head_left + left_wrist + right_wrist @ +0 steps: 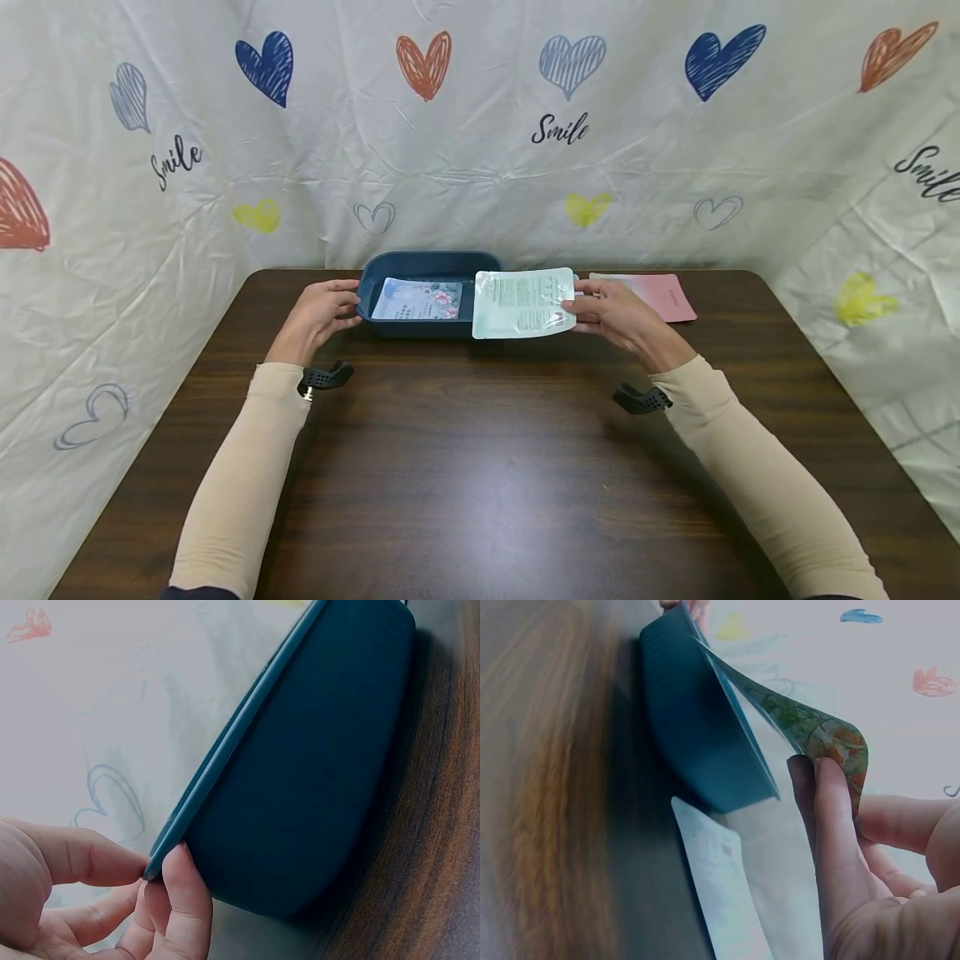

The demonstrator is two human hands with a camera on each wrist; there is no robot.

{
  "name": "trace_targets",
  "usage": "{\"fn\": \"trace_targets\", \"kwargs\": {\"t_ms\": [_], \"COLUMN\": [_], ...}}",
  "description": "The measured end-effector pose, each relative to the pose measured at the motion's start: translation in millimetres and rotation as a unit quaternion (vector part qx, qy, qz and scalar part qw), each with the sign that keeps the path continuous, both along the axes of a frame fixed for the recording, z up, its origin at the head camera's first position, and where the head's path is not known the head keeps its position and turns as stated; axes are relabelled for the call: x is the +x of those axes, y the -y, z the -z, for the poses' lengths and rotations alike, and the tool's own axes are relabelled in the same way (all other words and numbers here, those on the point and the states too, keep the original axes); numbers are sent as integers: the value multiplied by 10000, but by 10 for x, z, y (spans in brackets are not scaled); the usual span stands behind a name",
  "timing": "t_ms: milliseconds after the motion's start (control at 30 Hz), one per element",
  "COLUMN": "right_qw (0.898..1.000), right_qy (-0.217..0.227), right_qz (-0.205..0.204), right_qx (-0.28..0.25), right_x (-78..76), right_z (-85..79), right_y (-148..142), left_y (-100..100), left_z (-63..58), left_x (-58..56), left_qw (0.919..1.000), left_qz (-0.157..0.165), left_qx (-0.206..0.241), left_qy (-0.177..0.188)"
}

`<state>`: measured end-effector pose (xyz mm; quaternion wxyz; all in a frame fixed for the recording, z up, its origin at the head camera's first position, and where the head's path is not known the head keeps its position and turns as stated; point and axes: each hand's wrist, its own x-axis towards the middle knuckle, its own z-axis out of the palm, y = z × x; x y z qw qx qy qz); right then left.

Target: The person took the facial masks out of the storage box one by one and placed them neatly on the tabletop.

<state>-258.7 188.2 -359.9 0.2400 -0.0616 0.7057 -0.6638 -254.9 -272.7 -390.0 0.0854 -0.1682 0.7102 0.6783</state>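
A dark blue plastic basin point(423, 328) stands at the far side of the table. My left hand point(321, 312) pinches its left rim between thumb and fingers, as the left wrist view shows close up. In my right hand point(611, 312), a pale green sheet mask packet point(523, 304) is pinched by its right edge. The packet hangs over the basin's right end, its printed text facing me; its other side point(836, 742) shows leaves and orange shapes in the right wrist view. Inside the basin lies a white-blue floral packet point(417, 300).
A pink packet point(660, 296) lies flat on the table beyond my right hand, partly hidden by it. The brown wooden table point(480, 450) ends at a white curtain point(480, 158) with printed hearts. Both wrists wear black bands.
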Motion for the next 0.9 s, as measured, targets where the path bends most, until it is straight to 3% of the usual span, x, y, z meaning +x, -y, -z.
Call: {"fn": "trace_targets", "kwargs": {"t_ms": [267,900], "right_qw": [9996,9997], "right_qy": [-12,233], "right_qz": [122,28], "right_qx": [250,106], "right_x": [98,271], "right_z": [75,176], "right_y": [-162,-417], "left_y": [1,8], "left_z": [-7,-3], "left_x": [9,-2], "left_qw": [10000,10000], "left_qz": [23,23], "left_qx": [13,53], "left_qy": [0,18]}}
